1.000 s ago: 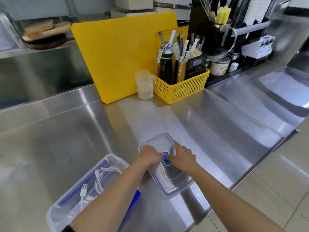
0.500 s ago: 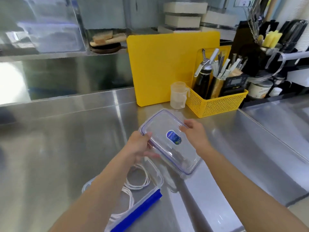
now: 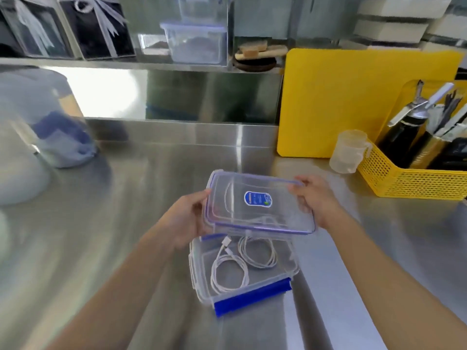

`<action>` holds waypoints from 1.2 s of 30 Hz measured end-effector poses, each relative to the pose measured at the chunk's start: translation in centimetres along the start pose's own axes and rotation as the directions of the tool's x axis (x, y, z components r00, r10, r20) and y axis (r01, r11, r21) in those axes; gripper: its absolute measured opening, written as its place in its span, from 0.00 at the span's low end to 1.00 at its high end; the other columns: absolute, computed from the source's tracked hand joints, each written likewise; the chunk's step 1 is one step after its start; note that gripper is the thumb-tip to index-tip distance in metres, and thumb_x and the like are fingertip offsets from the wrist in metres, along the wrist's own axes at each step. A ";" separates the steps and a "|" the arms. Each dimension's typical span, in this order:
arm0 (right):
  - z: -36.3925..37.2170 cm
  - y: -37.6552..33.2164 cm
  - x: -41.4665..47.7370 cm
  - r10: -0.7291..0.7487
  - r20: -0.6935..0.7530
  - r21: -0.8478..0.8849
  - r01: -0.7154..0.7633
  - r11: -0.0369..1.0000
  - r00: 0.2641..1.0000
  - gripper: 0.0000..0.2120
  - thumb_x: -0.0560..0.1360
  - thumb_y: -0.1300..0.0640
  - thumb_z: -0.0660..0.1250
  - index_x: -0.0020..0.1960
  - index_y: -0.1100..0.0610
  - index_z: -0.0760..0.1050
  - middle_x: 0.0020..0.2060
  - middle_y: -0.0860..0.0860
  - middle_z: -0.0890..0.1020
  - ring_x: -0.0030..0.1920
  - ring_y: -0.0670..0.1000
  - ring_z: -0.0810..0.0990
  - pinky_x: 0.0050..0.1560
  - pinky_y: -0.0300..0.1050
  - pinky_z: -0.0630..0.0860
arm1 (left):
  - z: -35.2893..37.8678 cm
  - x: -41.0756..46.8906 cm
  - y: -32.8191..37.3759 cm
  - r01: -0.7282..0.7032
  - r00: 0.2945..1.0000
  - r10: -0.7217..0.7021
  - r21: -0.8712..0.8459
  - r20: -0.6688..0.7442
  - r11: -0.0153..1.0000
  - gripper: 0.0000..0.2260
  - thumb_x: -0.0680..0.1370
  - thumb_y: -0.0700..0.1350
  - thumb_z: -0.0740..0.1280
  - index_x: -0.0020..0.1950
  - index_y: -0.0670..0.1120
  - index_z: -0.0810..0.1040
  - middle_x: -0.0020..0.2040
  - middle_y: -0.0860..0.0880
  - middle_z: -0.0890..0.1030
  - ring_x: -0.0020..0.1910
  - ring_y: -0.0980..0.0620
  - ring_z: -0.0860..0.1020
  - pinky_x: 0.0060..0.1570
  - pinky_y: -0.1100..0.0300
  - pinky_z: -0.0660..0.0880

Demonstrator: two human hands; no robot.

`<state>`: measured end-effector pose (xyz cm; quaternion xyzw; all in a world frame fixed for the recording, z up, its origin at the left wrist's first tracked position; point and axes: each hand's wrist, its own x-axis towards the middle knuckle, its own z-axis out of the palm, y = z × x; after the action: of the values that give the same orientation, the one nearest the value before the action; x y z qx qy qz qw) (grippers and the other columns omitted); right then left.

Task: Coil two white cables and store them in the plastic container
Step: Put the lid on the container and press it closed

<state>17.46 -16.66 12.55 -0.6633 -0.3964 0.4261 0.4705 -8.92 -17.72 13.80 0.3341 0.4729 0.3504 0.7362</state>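
A clear plastic container (image 3: 202, 286) with a blue clip on its near edge stands on the steel counter. Two coiled white cables lie inside it: one (image 3: 228, 272) at the near left, the other (image 3: 257, 252) at the far right. I hold the clear lid (image 3: 257, 202), which bears a blue sticker, in the air above the container's far half. My left hand (image 3: 185, 222) grips the lid's left edge. My right hand (image 3: 317, 200) grips its right edge. The lid hides the container's far rim.
A yellow cutting board (image 3: 353, 97) leans at the back right. Beside it stand a translucent measuring cup (image 3: 347, 151) and a yellow basket (image 3: 409, 180) of utensils. A blurred clear vessel with blue contents (image 3: 50, 127) sits at the left. A shelf behind holds another lidded container (image 3: 194, 42).
Both hands have lifted the lid off the counter and carried it left, over the open container. The camera has swung left, so the container sits nearer the middle of the view.
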 end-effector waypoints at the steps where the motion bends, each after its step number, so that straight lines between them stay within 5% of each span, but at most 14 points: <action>1: 0.3 0.1 -0.2 -0.006 0.102 -0.010 0.007 1.000 0.995 0.17 0.72 0.64 0.68 0.60 0.61 0.71 0.37 0.50 0.74 0.22 0.40 0.72 0.20 0.33 0.67 | -0.8 -0.4 -0.1 0.012 1.000 -0.011 0.055 -0.009 0.998 0.11 0.78 0.47 0.63 0.46 0.42 0.81 0.38 0.45 0.81 0.34 0.48 0.81 0.41 0.52 0.80; 5: 2.1 1.4 -0.8 -0.052 0.292 -0.171 0.105 0.980 0.955 0.17 0.72 0.64 0.69 0.60 0.61 0.72 0.39 0.50 0.76 0.25 0.38 0.74 0.22 0.26 0.67 | -2.6 -0.9 -2.0 0.079 0.981 0.021 0.492 -0.195 0.867 0.09 0.77 0.45 0.66 0.49 0.38 0.76 0.41 0.40 0.76 0.33 0.46 0.78 0.30 0.56 0.81; 7: 2.8 2.0 -0.8 -0.074 0.318 -0.238 0.156 0.959 0.945 0.19 0.72 0.62 0.69 0.61 0.61 0.72 0.48 0.52 0.77 0.36 0.42 0.75 0.27 0.26 0.70 | -3.1 -0.9 -3.1 0.125 0.964 0.071 0.675 -0.255 0.727 0.12 0.76 0.47 0.66 0.45 0.37 0.76 0.38 0.39 0.77 0.35 0.40 0.82 0.37 0.48 0.83; 9: 3.3 2.5 -0.6 -0.080 0.336 -0.269 0.177 0.947 0.939 0.20 0.72 0.62 0.70 0.63 0.61 0.71 0.53 0.54 0.77 0.45 0.47 0.76 0.37 0.30 0.72 | -3.3 -1.0 -3.9 0.157 0.955 0.083 0.723 -0.284 0.673 0.15 0.76 0.48 0.65 0.45 0.35 0.77 0.36 0.40 0.77 0.38 0.37 0.83 0.43 0.42 0.81; 13: 3.9 3.0 -0.8 -0.090 0.336 -0.305 0.199 0.931 0.937 0.21 0.72 0.62 0.69 0.64 0.61 0.70 0.55 0.54 0.76 0.54 0.51 0.74 0.54 0.43 0.71 | -2.9 -0.5 -4.7 0.187 0.921 0.174 0.788 -0.348 0.587 0.16 0.77 0.49 0.63 0.47 0.35 0.78 0.39 0.39 0.81 0.37 0.38 0.83 0.43 0.45 0.81; 17: 4.0 4.0 -1.3 -0.075 0.355 -0.331 0.200 0.922 0.932 0.21 0.73 0.60 0.68 0.64 0.61 0.69 0.55 0.53 0.75 0.54 0.50 0.73 0.53 0.42 0.69 | -3.2 0.2 -5.2 0.234 0.894 0.250 0.864 -0.371 0.446 0.14 0.75 0.51 0.61 0.40 0.41 0.74 0.46 0.38 0.82 0.42 0.38 0.82 0.47 0.49 0.80; 21: 3.7 5.3 -1.5 -0.031 0.353 -0.334 0.157 0.929 0.935 0.23 0.73 0.56 0.68 0.66 0.59 0.68 0.58 0.52 0.75 0.57 0.51 0.73 0.55 0.44 0.71 | -3.8 0.3 -6.4 0.279 0.878 0.267 0.877 -0.398 0.391 0.17 0.76 0.56 0.59 0.49 0.42 0.75 0.49 0.40 0.82 0.45 0.38 0.81 0.47 0.51 0.78; 23: 3.7 5.7 -1.5 -0.006 0.316 -0.334 0.117 0.935 0.949 0.26 0.73 0.52 0.69 0.68 0.57 0.65 0.60 0.51 0.73 0.60 0.52 0.72 0.58 0.47 0.72 | -4.0 0.0 -6.9 0.312 0.878 0.219 0.855 -0.426 0.415 0.23 0.76 0.61 0.57 0.56 0.42 0.72 0.53 0.40 0.81 0.49 0.38 0.80 0.50 0.48 0.78; 25: 3.8 5.9 -1.5 0.043 0.273 -0.365 0.063 0.929 0.961 0.26 0.72 0.48 0.68 0.66 0.56 0.67 0.58 0.50 0.74 0.57 0.52 0.74 0.54 0.47 0.75 | -4.0 -0.6 -6.9 0.328 0.904 0.056 0.769 -0.425 0.548 0.28 0.75 0.65 0.56 0.56 0.40 0.73 0.53 0.40 0.82 0.48 0.39 0.82 0.48 0.45 0.80; 28: 3.9 6.1 -1.4 0.122 0.249 -0.409 -0.010 0.913 0.961 0.19 0.72 0.45 0.67 0.54 0.57 0.74 0.49 0.54 0.80 0.44 0.50 0.78 0.43 0.46 0.77 | -3.2 -1.7 -6.5 0.344 0.931 -0.165 0.634 -0.325 0.693 0.22 0.76 0.62 0.60 0.50 0.43 0.78 0.47 0.40 0.85 0.41 0.42 0.84 0.40 0.49 0.83; 33: 4.1 6.2 -1.1 0.126 0.206 -0.367 -0.043 0.929 0.970 0.14 0.73 0.45 0.66 0.49 0.56 0.75 0.41 0.50 0.79 0.39 0.49 0.78 0.34 0.39 0.73 | -3.0 -0.5 -6.4 0.223 0.920 0.034 0.592 -0.391 0.775 0.19 0.75 0.58 0.64 0.46 0.41 0.74 0.40 0.44 0.79 0.35 0.46 0.78 0.33 0.55 0.79; 36: 4.1 6.2 -0.6 0.134 0.125 -0.320 -0.087 0.943 0.983 0.15 0.72 0.45 0.66 0.49 0.56 0.74 0.41 0.51 0.79 0.39 0.49 0.77 0.38 0.43 0.76 | -3.0 0.6 -5.9 0.118 0.904 0.115 0.498 -0.413 0.859 0.15 0.75 0.53 0.66 0.39 0.42 0.71 0.38 0.41 0.75 0.36 0.46 0.74 0.35 0.55 0.72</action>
<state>14.19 -17.57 5.95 -0.7179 -0.4543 0.4308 0.3046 -10.35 -19.87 7.67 0.4318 0.6989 0.2761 0.4988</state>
